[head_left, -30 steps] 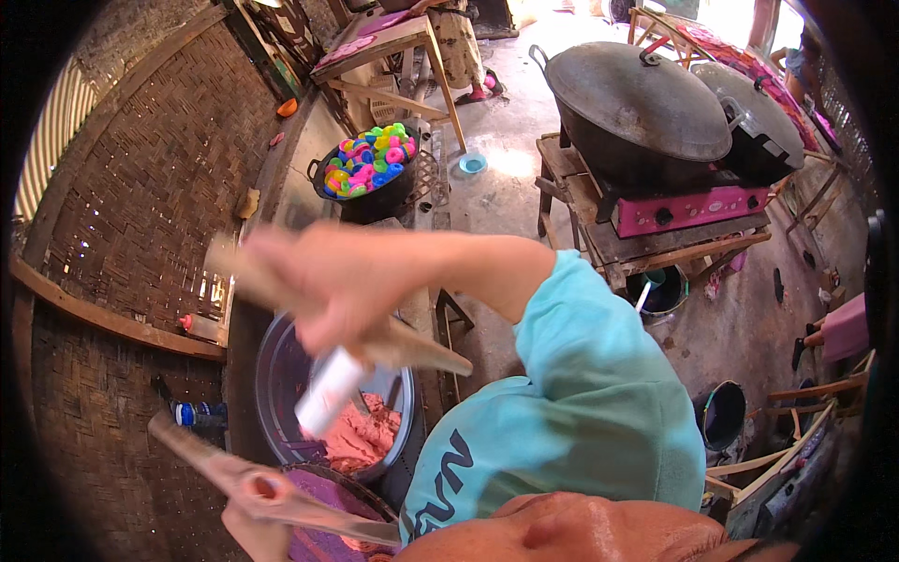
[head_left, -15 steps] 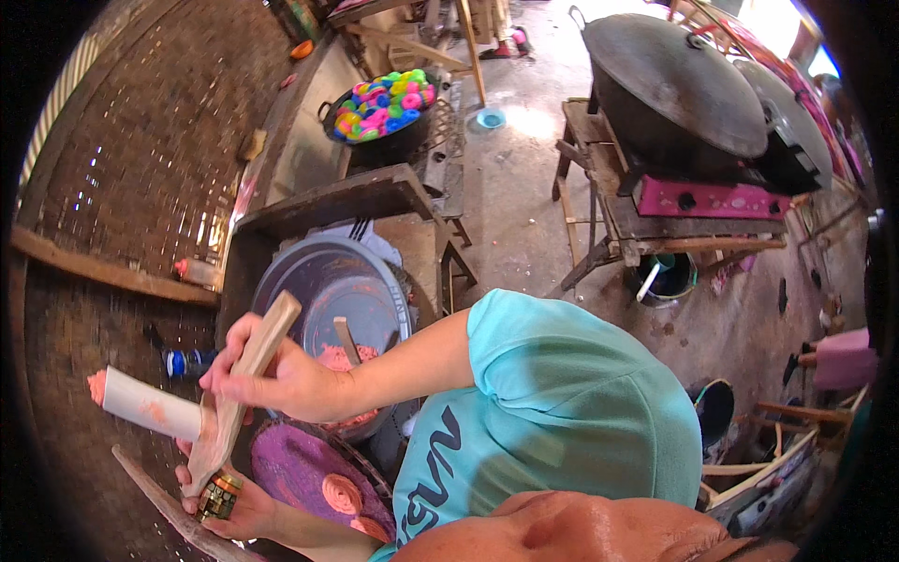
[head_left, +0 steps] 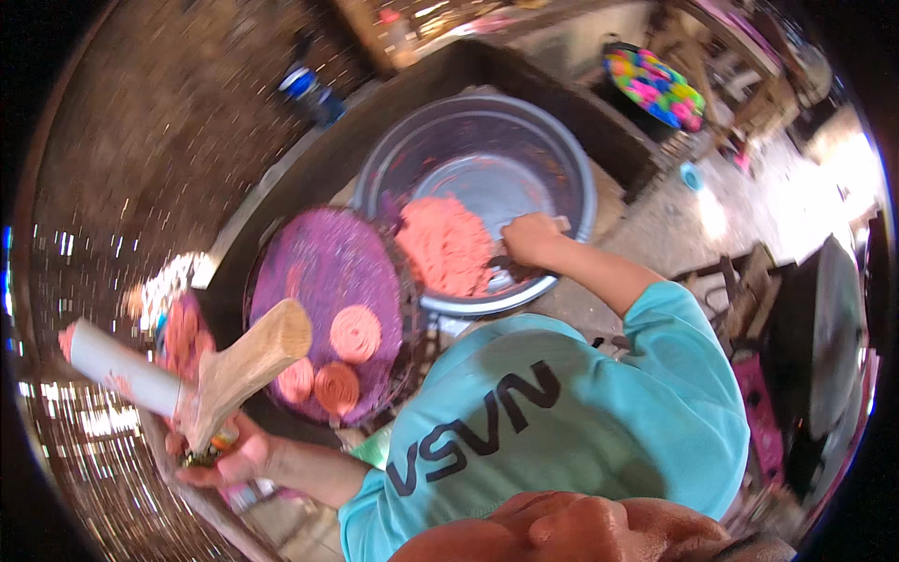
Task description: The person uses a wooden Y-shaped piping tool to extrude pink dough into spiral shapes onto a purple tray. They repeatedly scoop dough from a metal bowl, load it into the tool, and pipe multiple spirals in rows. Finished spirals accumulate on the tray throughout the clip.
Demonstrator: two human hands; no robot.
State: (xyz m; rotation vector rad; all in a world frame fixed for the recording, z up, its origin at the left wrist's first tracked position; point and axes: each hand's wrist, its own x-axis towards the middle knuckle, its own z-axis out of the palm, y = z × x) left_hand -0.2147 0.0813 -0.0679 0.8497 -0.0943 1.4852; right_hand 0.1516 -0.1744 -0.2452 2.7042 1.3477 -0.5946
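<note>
Near left, our left hand (head_left: 248,456) grips the wooden press (head_left: 251,361), probably stiff, best held by its handles; our right hand (head_left: 534,240) clasps a stick (head_left: 562,224) beside likely soft dough (head_left: 445,245) in the far basin (head_left: 587,187).

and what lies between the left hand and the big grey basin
In the head view, the round purple tray with three pink coils on it lies between the left hand and basin.
</note>
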